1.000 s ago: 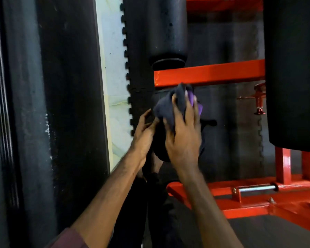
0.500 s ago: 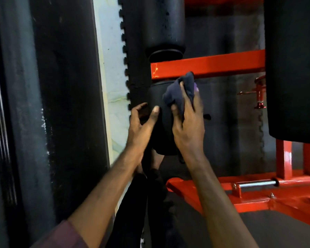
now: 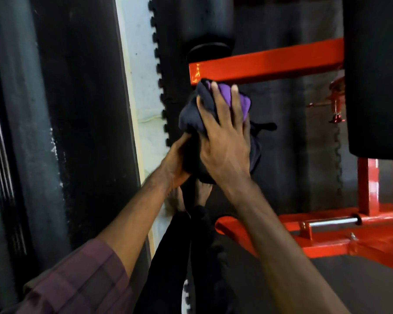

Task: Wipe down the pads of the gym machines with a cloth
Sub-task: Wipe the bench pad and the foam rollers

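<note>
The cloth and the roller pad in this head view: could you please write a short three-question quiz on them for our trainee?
1. True or false: the right hand presses the cloth against the lower roller pad.
2. Which colour shows between the right hand's fingers? A) green B) purple C) white
3. Fill in: the lower roller pad hangs just under an orange ____.

Key:
1. True. The fingers are spread over the cloth, while the left hand steadies the pad from the left.
2. B. The rest of the cloth is dark.
3. Bar. A second roller pad sits above it.
</note>
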